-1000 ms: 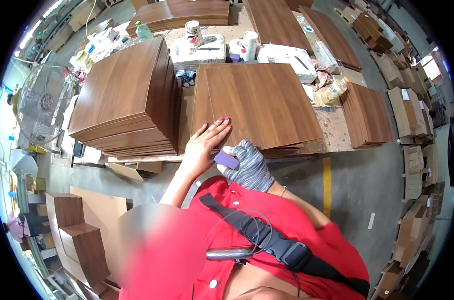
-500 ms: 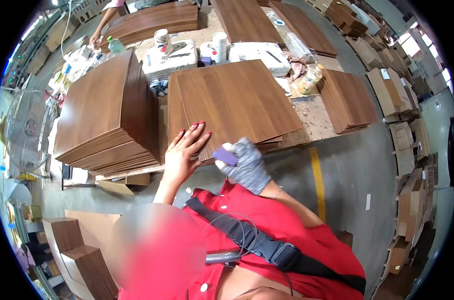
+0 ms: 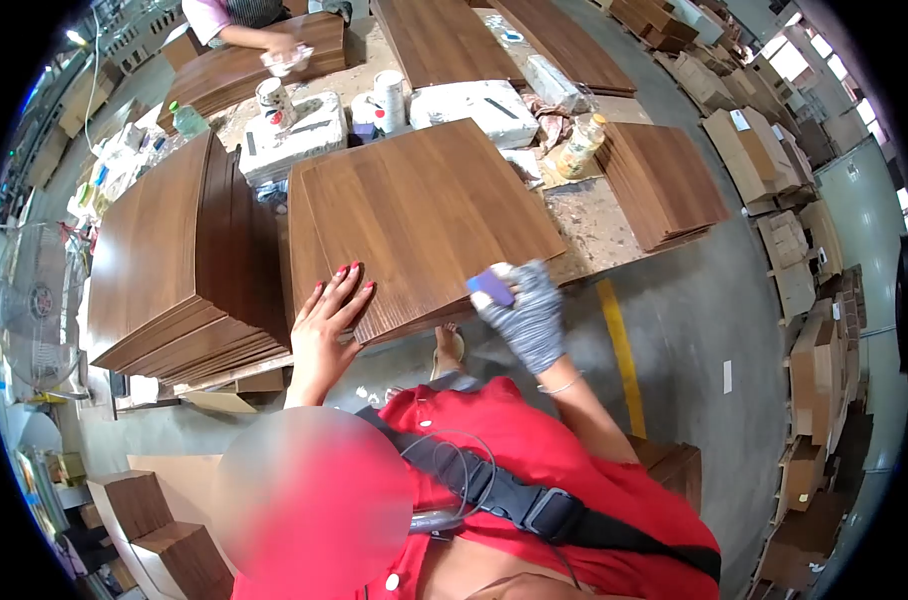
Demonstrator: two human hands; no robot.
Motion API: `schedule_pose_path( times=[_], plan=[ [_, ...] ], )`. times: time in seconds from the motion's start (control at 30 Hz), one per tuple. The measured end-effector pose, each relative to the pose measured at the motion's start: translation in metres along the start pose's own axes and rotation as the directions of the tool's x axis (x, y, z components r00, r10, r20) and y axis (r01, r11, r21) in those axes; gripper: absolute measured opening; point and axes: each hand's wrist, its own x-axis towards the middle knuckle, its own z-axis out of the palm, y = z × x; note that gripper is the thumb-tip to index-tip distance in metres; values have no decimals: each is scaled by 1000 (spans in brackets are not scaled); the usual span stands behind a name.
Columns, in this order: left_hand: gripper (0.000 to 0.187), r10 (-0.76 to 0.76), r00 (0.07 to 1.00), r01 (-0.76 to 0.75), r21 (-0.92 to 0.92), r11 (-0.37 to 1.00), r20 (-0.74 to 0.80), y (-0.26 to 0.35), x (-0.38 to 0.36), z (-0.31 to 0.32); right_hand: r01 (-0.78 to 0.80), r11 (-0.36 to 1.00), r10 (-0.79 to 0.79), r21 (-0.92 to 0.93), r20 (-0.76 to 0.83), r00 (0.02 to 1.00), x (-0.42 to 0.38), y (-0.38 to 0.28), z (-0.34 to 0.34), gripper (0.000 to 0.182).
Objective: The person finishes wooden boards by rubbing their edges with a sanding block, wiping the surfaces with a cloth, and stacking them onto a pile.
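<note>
We see the bare left hand (image 3: 329, 310) lying flat with fingers spread on the top wood-grain panel (image 3: 414, 215) on the workbench (image 3: 599, 215), while the gloved right hand (image 3: 526, 315) grips a purple block (image 3: 491, 288) against that panel's near edge.

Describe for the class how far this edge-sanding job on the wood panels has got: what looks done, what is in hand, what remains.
Done, seemingly: a tall stack of panels sits aside at the left. In hand: the left hand presses flat on the top panel, while the gloved right hand holds a purple block at its near edge. Left: more panels lie under it; how many edges are finished cannot be told.
</note>
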Motion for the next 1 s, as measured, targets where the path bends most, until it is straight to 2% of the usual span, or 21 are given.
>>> schedule_pose_path(
  times=[0.1, 0.13, 0.2, 0.27, 0.3, 0.33, 0.4, 0.43, 0.47, 0.53, 0.57, 0.6, 0.67, 0.7, 0.77, 0.8, 0.87, 0.9, 0.93, 0.97, 1.0],
  plan=[
    [90, -13, 1000, 13, -12, 1000, 11, -1, 1, 0, -291, 947, 306, 139, -107, 946, 12, 49, -35, 37],
    [89, -11, 1000, 11, -12, 1000, 5, 0, 2, 0, -349, 937, 348, 21, -125, 929, 18, 65, -45, 38],
    [88, -11, 1000, 11, -15, 1000, -2, 0, 2, 0, -318, 948, 316, 15, -180, 932, 22, 74, -49, 40],
    [87, -10, 1000, 9, -31, 999, -14, 0, 2, 0, -233, 948, 261, 215, -113, 959, 15, 61, -37, 40],
    [87, -9, 1000, 9, -31, 999, -11, -1, 2, 1, -41, 996, 35, -74, -79, 996, 14, 55, -35, 41],
    [86, -9, 1000, 8, -32, 999, -15, -1, 2, 3, 14, 995, -25, -100, -109, 994, 11, 55, -30, 40],
    [85, -11, 1000, 10, -34, 999, -24, -3, 3, 3, -188, 952, 230, 242, -158, 960, 8, 75, -31, 40],
    [84, -13, 1000, 12, -35, 999, -17, -3, 3, 2, -182, 981, 193, 70, -206, 959, 13, 85, -43, 41],
    [84, -15, 1000, 14, -38, 999, -8, -2, 3, 2, -309, 950, 309, 34, -219, 926, 17, 91, -54, 42],
    [84, -14, 1000, 14, -50, 999, 2, -3, 4, 1, -347, 932, 362, 103, -253, 897, 18, 110, -63, 42],
    [83, -17, 1000, 18, -57, 998, 14, -3, 4, -1, -328, 913, 382, 243, -222, 897, 17, 114, -61, 42],
    [83, -29, 999, 29, -54, 998, 14, -3, 4, -3, -327, 912, 380, 247, -212, 900, 17, 115, -62, 42],
    [83, 2, 997, 3, -58, 998, 78, -4, 6, -11, -252, 968, 250, 9, -186, 950, 18, 119, -64, 38],
    [86, -15, 992, 23, -57, 998, 129, -3, 6, -18, -184, 959, 136, -216, -219, 966, 22, 134, -70, 34],
    [90, -28, 963, 54, -87, 995, 269, 4, 4, -41, -385, 889, 431, 247, -171, 886, 32, 184, -83, 32],
    [90, -34, 935, 70, -92, 993, 352, 7, 1, -51, -529, 547, 713, 649, -30, 701, 45, 229, -85, 31],
    [81, 91, 936, 8, -281, 960, 339, 24, 21, -61, -467, 266, 671, 843, 186, 718, 90, 156, -80, 34],
    [75, 160, 956, -70, -335, 940, 247, 32, 33, -50, -488, 262, 651, 832, 221, 727, 108, 122, -66, 34],
    [70, 229, 962, -160, -376, 913, 147, 41, 45, -31, -535, 308, 490, 787, 351, 798, 123, 87, -49, 36],
    [68, 213, 971, -168, -328, 930, 107, 51, 54, -3, -561, 365, 313, 743, 470, 825, 138, 50, -34, 38],
    [67, 202, 977, -177, -281, 943, 64, 59, 61, 25, -589, 476, 212, 652, 566, 797, 148, 15, -18, 40]
  ],
)
